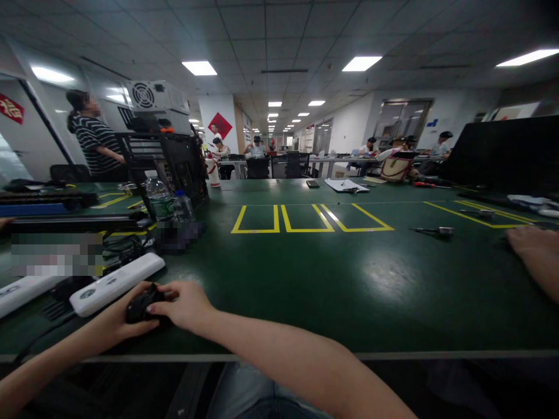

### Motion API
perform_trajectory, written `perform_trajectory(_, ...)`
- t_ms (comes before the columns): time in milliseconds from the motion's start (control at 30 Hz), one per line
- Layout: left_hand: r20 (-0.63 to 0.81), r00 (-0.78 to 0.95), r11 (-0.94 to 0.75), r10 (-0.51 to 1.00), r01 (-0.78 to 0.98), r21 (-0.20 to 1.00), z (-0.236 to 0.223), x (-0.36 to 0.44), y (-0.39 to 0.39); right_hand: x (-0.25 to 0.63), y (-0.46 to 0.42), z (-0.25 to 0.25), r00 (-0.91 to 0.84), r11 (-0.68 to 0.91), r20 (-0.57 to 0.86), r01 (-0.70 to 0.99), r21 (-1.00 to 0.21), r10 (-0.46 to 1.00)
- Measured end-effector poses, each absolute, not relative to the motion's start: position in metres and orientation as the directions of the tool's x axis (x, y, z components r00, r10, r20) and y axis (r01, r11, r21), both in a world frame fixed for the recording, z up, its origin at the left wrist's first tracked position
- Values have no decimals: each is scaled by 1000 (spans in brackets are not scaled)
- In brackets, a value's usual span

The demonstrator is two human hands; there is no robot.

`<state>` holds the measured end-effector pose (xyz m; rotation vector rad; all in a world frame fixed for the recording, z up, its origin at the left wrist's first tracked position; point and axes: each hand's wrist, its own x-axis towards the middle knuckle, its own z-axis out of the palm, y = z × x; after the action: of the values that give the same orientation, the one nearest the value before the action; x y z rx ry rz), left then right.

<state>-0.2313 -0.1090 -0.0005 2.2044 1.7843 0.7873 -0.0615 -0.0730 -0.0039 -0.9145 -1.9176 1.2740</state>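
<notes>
Both my hands meet on a small black object point(140, 306), rounded like a mouse, lying on the green table point(305, 291) near its front edge at the left. My left hand point(114, 320) cups it from the left with the thumb under its side. My right hand point(186, 304) reaches across from the right, fingers curled over its top. Much of the object is hidden under my fingers. A white elongated device point(117, 283) lies just behind my hands.
Another person's hand point(536, 256) rests on the table at the right edge. Two water bottles point(161, 201), a black computer case point(183, 166) and cables crowd the left. Yellow taped rectangles point(257, 220) mark the middle; a screwdriver point(432, 231) lies further right. A striped-shirted person point(94, 142) stands far left.
</notes>
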Motion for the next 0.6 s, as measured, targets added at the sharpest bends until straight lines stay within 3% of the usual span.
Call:
perform_trajectory(100, 149, 243, -284, 958, 762, 582, 8, -194, -89, -37, -50, -5, -441, 166, 53, 223, -960, 896)
perform_trajectory(200, 122, 325, -327, 938, 710, 624, 16, -148, -57, 7, -26, -1, -417, 145, 67, 158, -977, 906)
perform_trajectory(433, 282, 406, -494, 869, 732, 470, 15, -35, -5, 137, -6, 14, -354, 203, 143, 141, -969, 924)
perform_trajectory(600, 361, 441, -562, 822, 731, 388, 8, 3, -2, 175, -14, 14, -391, 268, 207, 109, -957, 897)
